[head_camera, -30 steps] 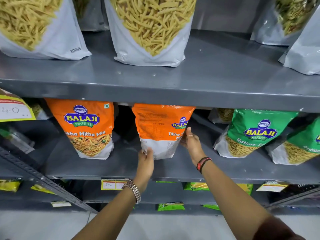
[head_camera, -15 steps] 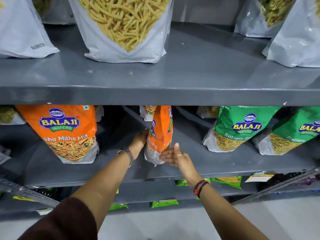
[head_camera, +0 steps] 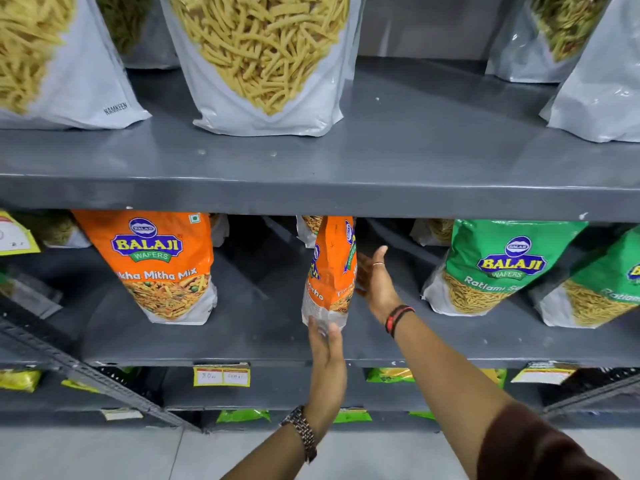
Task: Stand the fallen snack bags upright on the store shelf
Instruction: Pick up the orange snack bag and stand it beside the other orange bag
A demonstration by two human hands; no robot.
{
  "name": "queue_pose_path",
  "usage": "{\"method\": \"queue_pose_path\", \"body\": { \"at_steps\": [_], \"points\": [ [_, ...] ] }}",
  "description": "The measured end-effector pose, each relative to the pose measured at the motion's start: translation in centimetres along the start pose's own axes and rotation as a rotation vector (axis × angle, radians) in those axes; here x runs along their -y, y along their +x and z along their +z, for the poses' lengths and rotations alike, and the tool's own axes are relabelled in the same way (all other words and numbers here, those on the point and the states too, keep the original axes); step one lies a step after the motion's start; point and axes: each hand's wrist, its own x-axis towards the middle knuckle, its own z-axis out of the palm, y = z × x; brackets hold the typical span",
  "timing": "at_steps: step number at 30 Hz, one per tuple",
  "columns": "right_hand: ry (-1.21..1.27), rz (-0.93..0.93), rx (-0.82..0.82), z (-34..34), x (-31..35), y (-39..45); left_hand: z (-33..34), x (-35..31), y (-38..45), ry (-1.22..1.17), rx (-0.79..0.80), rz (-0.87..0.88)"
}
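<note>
An orange Tikha Mitha Mix bag (head_camera: 330,271) stands upright on the middle grey shelf (head_camera: 263,337), turned edge-on toward me. My left hand (head_camera: 325,362) touches its white bottom corner with flat fingers. My right hand (head_camera: 375,280) presses flat against the bag's right side, fingers spread. Neither hand wraps around the bag. A second orange bag (head_camera: 159,265) stands upright to the left, face forward. Two green Ratlami Sev bags (head_camera: 498,268) (head_camera: 602,289) lean to the right of my arms.
The upper shelf (head_camera: 398,157) holds large white bags of yellow sticks (head_camera: 266,60). More bags stand behind the middle row. Yellow price tags (head_camera: 221,375) hang on the shelf edge. Lower shelves hold green and yellow packets. A slanted metal brace (head_camera: 86,372) crosses at lower left.
The orange bag turned from back-facing to edge-on. My left hand moved from behind the bag to its bottom front corner; my right hand slid up its right side.
</note>
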Motion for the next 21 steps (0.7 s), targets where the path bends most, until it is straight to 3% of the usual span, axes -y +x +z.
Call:
{"method": "queue_pose_path", "body": {
  "at_steps": [3,7,11,17,21],
  "points": [
    [-0.041,-0.019,0.084,1.2,-1.0,-1.6,0.4,-0.3,1.4,-0.02,-0.068,0.028],
    [-0.024,-0.062,0.068,0.7,-2.4,-3.8,-1.0,-0.3,3.7,-0.036,-0.173,0.027],
    [-0.032,-0.048,0.099,-0.7,-3.3,-4.8,-2.5,-1.4,6.1,-0.079,-0.149,0.083],
    [-0.098,-0.009,0.161,-2.3,-3.6,-5.0,-4.3,-2.2,7.9,0.026,-0.057,-0.035],
    [-0.156,0.046,0.143,-3.0,-4.5,-4.5,-5.8,-0.5,7.5,-0.033,-0.226,-0.087]
  ]
}}
